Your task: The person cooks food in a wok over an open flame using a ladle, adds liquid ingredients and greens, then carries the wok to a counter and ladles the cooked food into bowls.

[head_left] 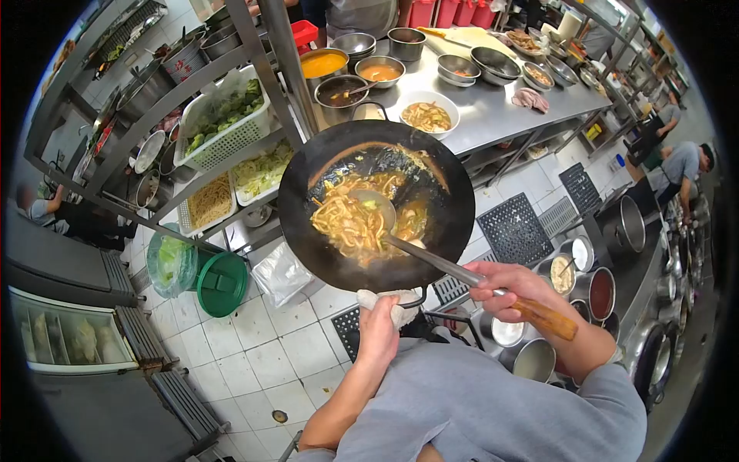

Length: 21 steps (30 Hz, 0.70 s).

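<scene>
A large black wok (pixel 296 223) is held up in front of me with thick noodles (pixel 346 223) and brown sauce in it. My left hand (pixel 379 331) is closed on the wok's near loop handle, with a folded whitish cloth (pixel 404 312) between palm and metal. Wrapped round the wooden-ended handle of a ladle (pixel 443 266) is my right hand (pixel 508 291). The ladle's bowl lies among the noodles, partly covered by them. Just beyond the wok's far rim, a white bowl (pixel 450 122) of similar noodles stands on the steel counter (pixel 493 131).
Pots of sauce (pixel 322 68) and metal bowls line the counter. Left is a rack with a broccoli basket (pixel 231 135) and a noodle tray (pixel 208 204). A green bin (pixel 222 285) stands on the tiles. Several pots (pixel 535 360) sit at right. Co-workers (pixel 681 173) stand farther off.
</scene>
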Available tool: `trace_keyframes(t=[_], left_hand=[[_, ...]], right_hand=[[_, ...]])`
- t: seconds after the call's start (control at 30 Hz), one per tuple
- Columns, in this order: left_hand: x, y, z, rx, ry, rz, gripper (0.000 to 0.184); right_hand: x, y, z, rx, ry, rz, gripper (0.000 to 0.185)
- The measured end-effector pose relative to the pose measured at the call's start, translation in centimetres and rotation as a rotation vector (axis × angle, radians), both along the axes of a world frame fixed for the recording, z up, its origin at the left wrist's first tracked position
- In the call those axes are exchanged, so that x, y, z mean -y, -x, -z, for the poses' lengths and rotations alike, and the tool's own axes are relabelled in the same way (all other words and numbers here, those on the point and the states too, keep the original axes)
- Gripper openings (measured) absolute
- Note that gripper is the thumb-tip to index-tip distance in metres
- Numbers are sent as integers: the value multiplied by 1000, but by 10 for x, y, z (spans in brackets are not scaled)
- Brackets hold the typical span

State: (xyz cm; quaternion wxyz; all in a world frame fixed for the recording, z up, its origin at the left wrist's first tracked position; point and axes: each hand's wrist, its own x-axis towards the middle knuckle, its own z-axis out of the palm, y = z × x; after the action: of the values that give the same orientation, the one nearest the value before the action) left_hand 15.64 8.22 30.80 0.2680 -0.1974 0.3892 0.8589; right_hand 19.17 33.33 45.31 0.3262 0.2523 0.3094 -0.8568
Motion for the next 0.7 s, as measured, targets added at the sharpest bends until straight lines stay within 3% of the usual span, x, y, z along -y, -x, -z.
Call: trace_keyframes(t=[0.03,0.17,0.3,0.47,0.57,0.7], left_hand=[[3,0,-2,8,10,1,15],[11,2,-12,9,19,-16,15],[7,1,-15,16,25,-38,17],[6,3,-11,7,-1,16,18],[7,2,-6,-8,39,41,29],[5,1,-6,-8,39,11,27]], right_hand=[[-2,-5,2,-8,81,17,45],[-7,-35,24,-126,-52,59,48],[1,-1,5,-46,-349,41,43],[-23,21,0,-85,-252,105,28],[-47,29,-6,-110,-127,163,27],[-74,46,-24,-160,-9,267,28]])
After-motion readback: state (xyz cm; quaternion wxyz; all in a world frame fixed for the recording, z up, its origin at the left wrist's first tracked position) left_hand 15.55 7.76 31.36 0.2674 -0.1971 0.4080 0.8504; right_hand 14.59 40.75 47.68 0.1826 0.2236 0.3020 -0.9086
